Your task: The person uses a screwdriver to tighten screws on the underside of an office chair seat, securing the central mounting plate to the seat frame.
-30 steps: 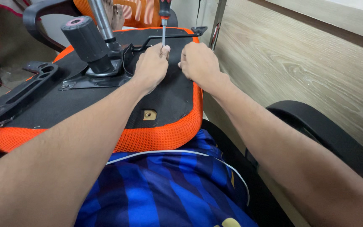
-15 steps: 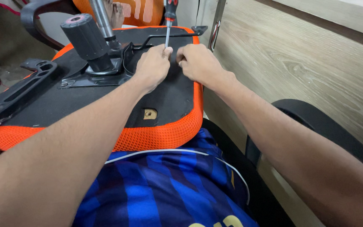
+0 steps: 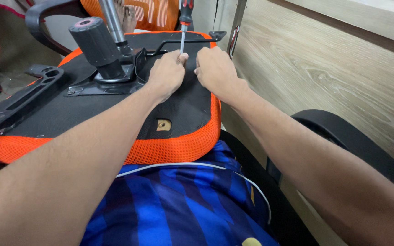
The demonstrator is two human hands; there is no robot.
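Note:
An upturned chair seat (image 3: pixel 178 148), orange mesh around a black underside, lies across my lap. A screwdriver (image 3: pixel 182 41) with a red and black handle stands upright on the seat's far part. My left hand (image 3: pixel 166 75) is closed around the lower end of its shaft. My right hand (image 3: pixel 216 70) rests just to the right, fingers curled down on the black underside by the tip. What those fingers hold, if anything, is hidden. A bare brass-coloured screw hole (image 3: pixel 163 124) shows nearer to me.
A black gas-lift cylinder (image 3: pixel 94 45) sticks up from a metal plate (image 3: pixel 110 84) left of my hands. A black armrest (image 3: pixel 23 98) lies at the left edge. A wooden panel (image 3: pixel 324 68) fills the right, with a curved black chair part (image 3: pixel 356 143) below it.
My right hand has slid left and curled its fingers close beside the screwdriver tip. My left hand has kept its hold on the shaft.

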